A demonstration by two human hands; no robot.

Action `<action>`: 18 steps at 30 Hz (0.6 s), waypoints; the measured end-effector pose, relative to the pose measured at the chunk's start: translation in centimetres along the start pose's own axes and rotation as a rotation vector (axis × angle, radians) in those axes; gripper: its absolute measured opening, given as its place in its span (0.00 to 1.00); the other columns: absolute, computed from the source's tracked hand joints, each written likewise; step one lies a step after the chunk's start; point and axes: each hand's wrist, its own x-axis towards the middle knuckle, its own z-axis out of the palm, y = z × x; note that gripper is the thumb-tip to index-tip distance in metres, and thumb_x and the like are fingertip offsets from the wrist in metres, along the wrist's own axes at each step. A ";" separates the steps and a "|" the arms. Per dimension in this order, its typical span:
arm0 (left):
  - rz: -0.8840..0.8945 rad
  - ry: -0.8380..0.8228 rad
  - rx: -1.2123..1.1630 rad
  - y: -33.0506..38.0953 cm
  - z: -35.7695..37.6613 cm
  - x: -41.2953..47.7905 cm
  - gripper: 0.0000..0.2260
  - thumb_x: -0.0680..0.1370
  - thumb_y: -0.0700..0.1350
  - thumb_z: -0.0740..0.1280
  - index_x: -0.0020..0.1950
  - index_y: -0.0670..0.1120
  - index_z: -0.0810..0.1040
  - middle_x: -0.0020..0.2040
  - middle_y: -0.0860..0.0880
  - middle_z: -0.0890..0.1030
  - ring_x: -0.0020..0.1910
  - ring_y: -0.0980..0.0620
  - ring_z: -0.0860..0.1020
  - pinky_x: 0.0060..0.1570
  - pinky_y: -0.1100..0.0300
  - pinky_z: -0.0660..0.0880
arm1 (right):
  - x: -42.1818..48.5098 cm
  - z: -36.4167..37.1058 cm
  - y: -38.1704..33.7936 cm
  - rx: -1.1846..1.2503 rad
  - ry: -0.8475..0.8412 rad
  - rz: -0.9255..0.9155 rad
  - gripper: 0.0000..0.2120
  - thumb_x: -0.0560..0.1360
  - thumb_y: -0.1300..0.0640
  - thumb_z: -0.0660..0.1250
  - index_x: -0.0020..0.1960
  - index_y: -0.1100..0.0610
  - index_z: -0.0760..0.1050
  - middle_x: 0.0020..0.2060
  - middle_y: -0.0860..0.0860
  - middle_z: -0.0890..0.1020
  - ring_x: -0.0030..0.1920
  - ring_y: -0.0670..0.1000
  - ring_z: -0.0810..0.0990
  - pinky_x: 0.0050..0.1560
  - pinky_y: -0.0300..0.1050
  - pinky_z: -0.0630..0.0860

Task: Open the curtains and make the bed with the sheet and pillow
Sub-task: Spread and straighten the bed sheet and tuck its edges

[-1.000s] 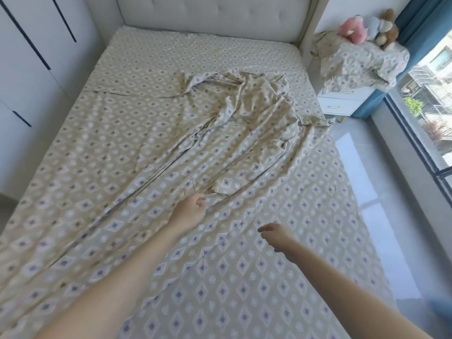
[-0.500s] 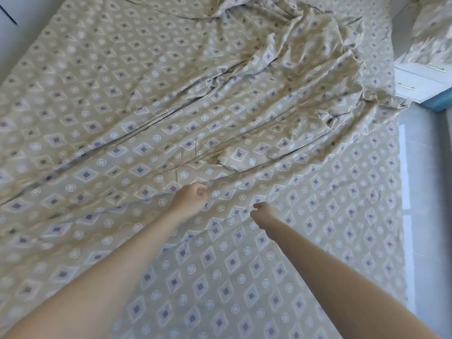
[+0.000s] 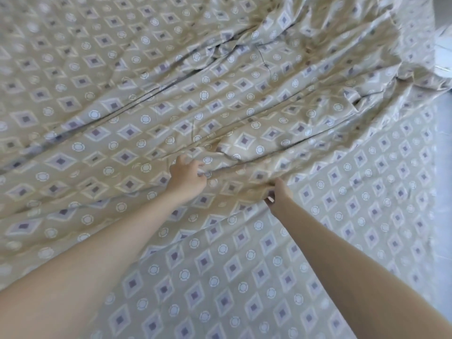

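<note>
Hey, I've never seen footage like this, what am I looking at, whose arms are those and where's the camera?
There is no machine here: these are a person's two bare arms. The single picture comes from a wide-angle camera worn on the person's head, looking forward and down, so the arms reach in from the bottom edge. The surface is a bed covered in beige cloth with a diamond pattern. On top lies a loose sheet of the same pattern, rumpled into long folds. The left hand grips a bunch of that sheet, and the right hand pinches its edge.
</note>
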 end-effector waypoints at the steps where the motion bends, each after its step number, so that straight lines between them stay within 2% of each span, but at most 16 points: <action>1: 0.012 -0.001 0.005 0.5 -0.4 -0.3 0.19 0.79 0.42 0.58 0.70 0.48 0.68 0.75 0.45 0.55 0.75 0.43 0.53 0.68 0.51 0.60 | -0.4 -0.6 -0.1 -0.017 0.022 -0.011 0.06 0.74 0.61 0.60 0.38 0.58 0.67 0.29 0.52 0.67 0.28 0.49 0.66 0.34 0.41 0.68; 4: 0.039 -0.035 0.020 1.8 -1.3 -1.2 0.20 0.79 0.42 0.58 0.72 0.49 0.66 0.75 0.46 0.57 0.74 0.42 0.55 0.67 0.51 0.62 | -2.0 -3.2 0.4 -0.052 0.047 0.006 0.08 0.76 0.64 0.55 0.38 0.58 0.66 0.31 0.53 0.66 0.29 0.49 0.64 0.29 0.41 0.66; 6: 0.041 -0.086 0.036 2.5 -1.6 -2.1 0.21 0.79 0.42 0.57 0.72 0.49 0.66 0.74 0.46 0.61 0.71 0.39 0.63 0.63 0.49 0.67 | -3.3 -4.6 1.2 -0.056 0.038 0.037 0.08 0.75 0.67 0.53 0.42 0.60 0.68 0.33 0.54 0.70 0.30 0.49 0.65 0.25 0.39 0.67; 8: 0.058 -0.133 0.032 3.8 -1.8 -3.8 0.21 0.79 0.41 0.57 0.73 0.49 0.66 0.73 0.45 0.65 0.65 0.37 0.71 0.58 0.51 0.71 | -5.5 -6.3 1.6 -0.042 0.022 0.053 0.11 0.76 0.69 0.51 0.39 0.60 0.68 0.33 0.54 0.71 0.30 0.49 0.66 0.26 0.40 0.66; 11: 0.124 -0.154 0.034 6.2 -2.2 -6.7 0.20 0.80 0.41 0.58 0.72 0.47 0.66 0.72 0.47 0.67 0.60 0.45 0.75 0.55 0.56 0.72 | -8.8 -8.9 1.2 0.014 -0.037 0.071 0.13 0.76 0.72 0.51 0.37 0.61 0.66 0.31 0.54 0.68 0.30 0.49 0.65 0.29 0.41 0.68; 13: 0.179 -0.171 0.034 7.9 -2.3 -8.8 0.20 0.80 0.40 0.58 0.72 0.47 0.66 0.72 0.47 0.67 0.47 0.55 0.76 0.43 0.64 0.71 | -10.9 -10.8 0.9 0.032 -0.097 0.062 0.13 0.75 0.73 0.52 0.36 0.60 0.66 0.29 0.54 0.65 0.29 0.50 0.64 0.29 0.40 0.71; 14: 0.201 -0.183 0.038 8.6 -2.3 -9.6 0.20 0.80 0.39 0.58 0.72 0.47 0.66 0.72 0.47 0.67 0.40 0.60 0.72 0.38 0.67 0.68 | -11.8 -11.7 0.6 0.038 -0.134 0.049 0.13 0.76 0.72 0.53 0.36 0.60 0.67 0.29 0.54 0.66 0.30 0.50 0.65 0.30 0.40 0.72; 15: 0.215 -0.201 0.044 9.2 -2.2 -10.5 0.20 0.79 0.39 0.58 0.72 0.48 0.66 0.73 0.47 0.66 0.37 0.62 0.69 0.37 0.68 0.66 | -12.6 -12.7 0.4 0.036 -0.161 0.037 0.13 0.76 0.71 0.54 0.37 0.60 0.68 0.29 0.54 0.67 0.30 0.50 0.67 0.32 0.41 0.73; 18: 0.216 -0.251 0.078 10.7 -1.9 -13.4 0.22 0.79 0.38 0.59 0.72 0.49 0.65 0.73 0.47 0.66 0.36 0.58 0.72 0.35 0.64 0.69 | -14.8 -15.9 0.1 0.002 -0.229 -0.007 0.13 0.78 0.69 0.55 0.37 0.61 0.71 0.31 0.54 0.72 0.33 0.50 0.72 0.41 0.42 0.76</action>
